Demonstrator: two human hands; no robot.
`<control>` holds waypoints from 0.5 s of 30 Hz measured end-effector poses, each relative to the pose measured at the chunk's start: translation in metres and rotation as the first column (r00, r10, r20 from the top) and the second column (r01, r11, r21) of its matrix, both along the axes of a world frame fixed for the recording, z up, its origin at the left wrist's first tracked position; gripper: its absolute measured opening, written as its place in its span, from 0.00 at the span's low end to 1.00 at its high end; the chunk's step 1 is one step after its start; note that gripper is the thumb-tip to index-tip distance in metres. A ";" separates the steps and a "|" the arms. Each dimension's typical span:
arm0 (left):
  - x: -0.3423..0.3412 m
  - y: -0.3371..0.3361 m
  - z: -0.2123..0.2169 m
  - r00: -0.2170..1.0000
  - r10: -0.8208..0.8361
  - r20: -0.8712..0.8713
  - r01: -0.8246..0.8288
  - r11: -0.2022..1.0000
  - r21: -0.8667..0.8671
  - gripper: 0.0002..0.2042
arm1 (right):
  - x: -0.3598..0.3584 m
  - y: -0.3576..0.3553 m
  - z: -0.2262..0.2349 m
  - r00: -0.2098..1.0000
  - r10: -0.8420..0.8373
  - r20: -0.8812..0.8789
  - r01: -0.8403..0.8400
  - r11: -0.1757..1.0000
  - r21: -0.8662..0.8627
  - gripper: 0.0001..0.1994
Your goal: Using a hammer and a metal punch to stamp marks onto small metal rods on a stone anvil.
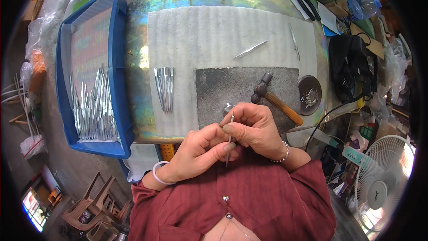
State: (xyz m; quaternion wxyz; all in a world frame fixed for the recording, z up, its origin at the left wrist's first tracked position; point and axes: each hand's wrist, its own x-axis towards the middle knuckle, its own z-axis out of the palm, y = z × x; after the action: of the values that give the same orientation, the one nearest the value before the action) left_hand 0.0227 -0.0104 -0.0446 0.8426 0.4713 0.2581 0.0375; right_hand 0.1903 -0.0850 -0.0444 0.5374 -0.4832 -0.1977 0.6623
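Close to my chest, both hands meet around a slim metal rod (229, 138) held almost upright. My left hand (200, 148) is closed, its thumb and fingers pinching the rod's lower part. The upper part sits between the thumb and bent fingers of my right hand (254, 129), also closed. Just beyond them a hammer (278, 102) with a wooden handle lies on a dark rough plate (218, 87). A small shiny metal object (228, 107) on the plate is partly covered by my right hand. Right of the plate, a dark round bowl (305, 84) contains several tiny metal pins (310, 98).
Slim metal pieces (165, 90) lie bunched on a white foam sheet (178, 40); another metal piece (250, 49) and thin tweezers-like tool (294, 41) lie farther off. A blue tray (120, 62) at left holds many more. Black-handled shears (303, 0) and a fan (379, 192) stand right.
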 end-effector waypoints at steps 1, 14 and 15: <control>0.000 0.000 -0.001 1.000 0.001 0.002 -0.001 1.000 -0.001 0.06 | 0.000 0.001 0.000 1.000 0.001 0.002 -0.001 1.000 -0.001 0.04; -0.010 -0.001 -0.007 0.999 0.044 0.026 -0.046 0.993 0.107 0.05 | -0.007 0.005 0.007 0.997 0.003 -0.073 -0.001 1.000 0.027 0.04; -0.012 -0.002 -0.010 0.999 0.039 0.011 -0.040 0.981 0.188 0.06 | -0.008 0.006 0.009 0.993 0.000 -0.121 0.002 1.000 0.023 0.04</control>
State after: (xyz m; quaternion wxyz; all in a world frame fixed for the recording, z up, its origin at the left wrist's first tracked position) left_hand 0.0103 -0.0125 -0.0548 0.7944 0.5432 0.2597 0.0801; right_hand 0.1823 -0.0787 -0.0358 0.5543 -0.4360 -0.1723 0.6877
